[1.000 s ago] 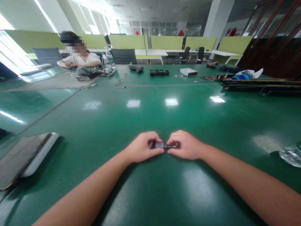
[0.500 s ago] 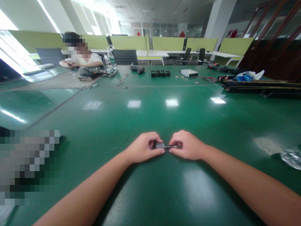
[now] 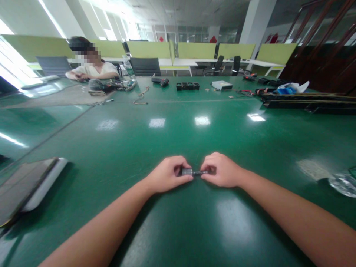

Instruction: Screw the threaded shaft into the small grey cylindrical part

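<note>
Both hands are over the green tabletop (image 3: 172, 142), facing each other at the centre. My left hand (image 3: 168, 172) is closed, thumb and fingers round a small grey cylinder (image 3: 187, 172). Out of the cylinder's right side runs a thin dark shaft (image 3: 197, 173), in line with it. The far end of that shaft is pinched in my right hand (image 3: 219, 170), also closed. Fingers hide both outer ends, and the piece is too small to tell its exact kind.
A flat grey-brown case or book (image 3: 26, 183) lies at left, a clear plastic bottle (image 3: 343, 184) at right. Across the table are a power drill (image 3: 160, 81), a black bracket (image 3: 188, 86), a white box (image 3: 221, 85), black strips (image 3: 306, 101) and a seated person (image 3: 96, 69).
The view has shifted slightly, so the background sits a little further left. Both hands keep their grip on the piece, with a slightly wider gap between them.
</note>
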A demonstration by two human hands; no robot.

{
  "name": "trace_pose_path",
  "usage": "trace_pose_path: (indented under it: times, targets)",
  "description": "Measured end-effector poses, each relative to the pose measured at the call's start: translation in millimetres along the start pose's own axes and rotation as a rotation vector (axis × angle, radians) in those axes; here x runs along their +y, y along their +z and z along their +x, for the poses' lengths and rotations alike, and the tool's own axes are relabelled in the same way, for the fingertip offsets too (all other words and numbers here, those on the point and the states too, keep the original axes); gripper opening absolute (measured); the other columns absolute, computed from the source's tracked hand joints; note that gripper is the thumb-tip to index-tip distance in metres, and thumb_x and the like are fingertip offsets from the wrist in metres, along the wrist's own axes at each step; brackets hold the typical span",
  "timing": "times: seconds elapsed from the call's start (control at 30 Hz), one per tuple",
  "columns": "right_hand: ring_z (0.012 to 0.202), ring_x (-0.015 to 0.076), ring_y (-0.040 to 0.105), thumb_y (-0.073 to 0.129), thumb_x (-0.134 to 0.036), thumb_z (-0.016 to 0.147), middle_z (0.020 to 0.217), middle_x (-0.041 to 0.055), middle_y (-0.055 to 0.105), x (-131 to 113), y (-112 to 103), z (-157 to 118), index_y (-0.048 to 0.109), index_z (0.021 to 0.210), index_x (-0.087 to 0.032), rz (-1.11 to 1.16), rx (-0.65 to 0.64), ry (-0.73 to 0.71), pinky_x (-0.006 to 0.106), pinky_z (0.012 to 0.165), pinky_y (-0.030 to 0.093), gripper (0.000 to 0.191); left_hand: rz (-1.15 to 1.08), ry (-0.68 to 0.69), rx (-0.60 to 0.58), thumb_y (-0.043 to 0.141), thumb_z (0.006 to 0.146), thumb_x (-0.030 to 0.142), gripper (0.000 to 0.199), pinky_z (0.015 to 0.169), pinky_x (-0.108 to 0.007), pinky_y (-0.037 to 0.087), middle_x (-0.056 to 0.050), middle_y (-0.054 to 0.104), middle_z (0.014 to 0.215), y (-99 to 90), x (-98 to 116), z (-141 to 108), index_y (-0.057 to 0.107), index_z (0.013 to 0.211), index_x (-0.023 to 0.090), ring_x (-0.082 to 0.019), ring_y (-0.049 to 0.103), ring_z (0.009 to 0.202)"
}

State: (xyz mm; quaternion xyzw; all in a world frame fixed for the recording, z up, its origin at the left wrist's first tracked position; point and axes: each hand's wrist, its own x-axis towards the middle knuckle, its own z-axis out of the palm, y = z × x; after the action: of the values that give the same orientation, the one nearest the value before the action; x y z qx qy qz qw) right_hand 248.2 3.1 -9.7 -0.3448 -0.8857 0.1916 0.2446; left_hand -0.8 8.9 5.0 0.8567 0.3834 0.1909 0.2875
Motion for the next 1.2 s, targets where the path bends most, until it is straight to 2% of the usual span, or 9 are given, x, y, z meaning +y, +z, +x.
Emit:
trace_pose_path:
  times: [0.3, 0.63, 0.83, 1.2]
  targets:
    - [0.065, 0.0124, 0.056, 0.076, -0.021, 0.076, 0.069, -0.0014, 0.065, 8, -6, -4, 0.07, 0.078, -0.018, 0.019, -0.011, 0.005, 0.029, 0.074, 0.042, 0.007, -0.009, 0.003, 0.007, 0.073, 0.082, 0.04, 0.024, 0.059, -0.023, 0.037, 0.001, 0.058, 0.073, -0.2, 1, 0, 0.07, 0.091, 0.018, -0.012, 0.05, 0.063]
    - [0.059, 0.0111, 0.055, 0.072, -0.018, 0.073, 0.066, -0.0012, 0.063, 22, -21, -7, 0.071, 0.075, -0.017, 0.101, -0.113, 0.079, 0.023, 0.056, 0.041, 0.003, -0.016, -0.005, 0.005, 0.073, 0.082, 0.043, 0.027, 0.058, -0.022, 0.037, 0.001, 0.058, 0.071, -0.7, 1, 0, 0.07, 0.092, 0.018, -0.012, 0.05, 0.062]
    - [0.056, 0.0102, 0.055, 0.073, -0.018, 0.073, 0.066, -0.0013, 0.063, 21, -22, -8, 0.07, 0.075, -0.016, 0.142, -0.102, 0.118, 0.022, 0.054, 0.041, 0.004, -0.014, -0.012, 0.003, 0.072, 0.082, 0.042, 0.026, 0.057, -0.022, 0.037, 0.002, 0.058, 0.071, -0.3, 1, 0, 0.07, 0.091, 0.018, -0.012, 0.049, 0.061]
    - [0.059, 0.0112, 0.056, 0.074, -0.018, 0.073, 0.065, -0.0005, 0.064, 22, -17, -6, 0.072, 0.075, -0.016, 0.113, -0.088, 0.09, 0.023, 0.057, 0.042, 0.003, 0.001, -0.013, 0.005, 0.072, 0.083, 0.042, 0.025, 0.058, -0.022, 0.037, 0.002, 0.058, 0.071, -0.5, 1, 1, 0.07, 0.092, 0.018, -0.012, 0.05, 0.062]
